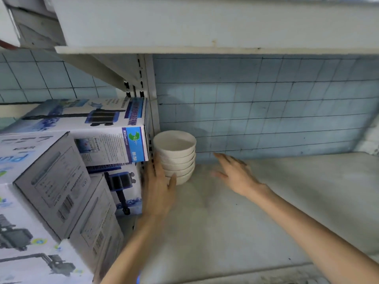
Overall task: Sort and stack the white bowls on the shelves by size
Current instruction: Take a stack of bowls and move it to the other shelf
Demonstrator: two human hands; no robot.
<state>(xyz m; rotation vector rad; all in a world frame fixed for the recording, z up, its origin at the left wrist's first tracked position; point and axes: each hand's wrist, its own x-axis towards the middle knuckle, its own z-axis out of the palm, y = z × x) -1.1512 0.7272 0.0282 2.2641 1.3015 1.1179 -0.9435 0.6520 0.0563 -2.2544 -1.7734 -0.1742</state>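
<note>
2 bare forearms — bare left grip (159, 190), bare right grip (235, 175)

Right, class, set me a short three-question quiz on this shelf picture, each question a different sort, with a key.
1. True or false: the right hand grips the stack of white bowls.
2. Where does the stack stand? A) at the back left of the shelf, beside the boxes; B) on top of a box; C) at the front edge.
3. Fill in: the wall behind the shelf is covered in blue ____.
Key: 1 false, the right hand is open and apart from the stack; 2 A; 3 tiles.
</note>
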